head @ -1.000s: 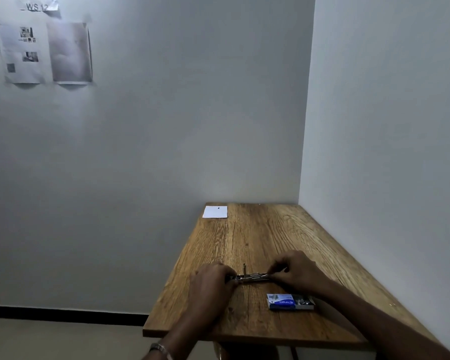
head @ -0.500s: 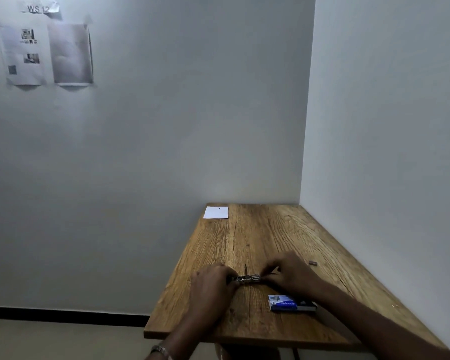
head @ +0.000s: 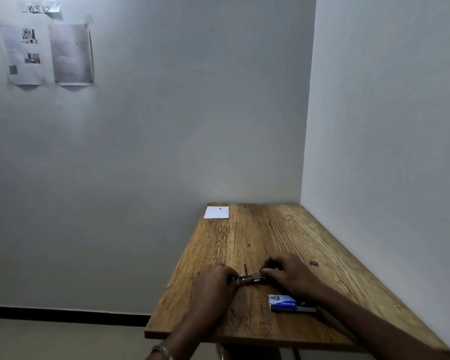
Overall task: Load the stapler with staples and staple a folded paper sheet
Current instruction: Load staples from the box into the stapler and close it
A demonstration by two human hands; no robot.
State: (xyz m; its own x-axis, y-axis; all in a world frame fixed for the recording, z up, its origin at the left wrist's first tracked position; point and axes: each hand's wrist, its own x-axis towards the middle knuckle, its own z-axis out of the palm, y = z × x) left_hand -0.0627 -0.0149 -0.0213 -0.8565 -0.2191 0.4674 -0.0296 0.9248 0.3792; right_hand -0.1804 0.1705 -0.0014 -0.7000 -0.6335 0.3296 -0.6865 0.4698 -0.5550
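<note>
I see bare forearms with no sleeves, and a metal-link wristwatch (head: 161,351) on the left wrist at the near edge.
</note>
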